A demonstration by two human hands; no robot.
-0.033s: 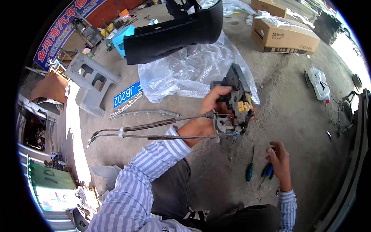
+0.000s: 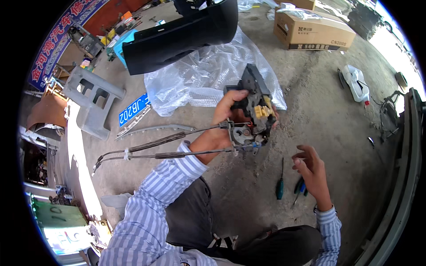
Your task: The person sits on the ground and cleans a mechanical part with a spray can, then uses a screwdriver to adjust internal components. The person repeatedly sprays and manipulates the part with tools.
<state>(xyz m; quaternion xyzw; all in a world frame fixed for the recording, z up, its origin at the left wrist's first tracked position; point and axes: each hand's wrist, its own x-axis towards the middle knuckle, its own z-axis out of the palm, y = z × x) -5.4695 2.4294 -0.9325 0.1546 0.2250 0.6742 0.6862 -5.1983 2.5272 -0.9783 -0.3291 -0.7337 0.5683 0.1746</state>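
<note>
My left hand (image 2: 225,107) is closed around a car door latch (image 2: 254,86), a black housing with a yellow-tan connector and a metal catch plate. Its thumb lies across the housing, and some fingers are hidden behind it. Two black-sleeved cables (image 2: 171,155) run from the latch to the left, over my left wrist, joined by a white clip. My right hand (image 2: 313,174) hovers above the floor with loosely bent fingers apart, holding nothing. Beside it lie a green-handled screwdriver (image 2: 280,188) and a blue-and-green-handled tool (image 2: 301,186), partly covered by that hand.
Ahead, a black bumper (image 2: 182,37) rests on bubble wrap (image 2: 191,82). A grey stool (image 2: 91,102), a blue plate (image 2: 134,109) and thin trim strips (image 2: 155,128) are on the left. Farther right are a cardboard box (image 2: 313,33) and a white jug (image 2: 356,84).
The whole view has shifted slightly, so the surroundings appear a little farther left and up. My left hand keeps its grip on the latch; my right hand stays beside the tools.
</note>
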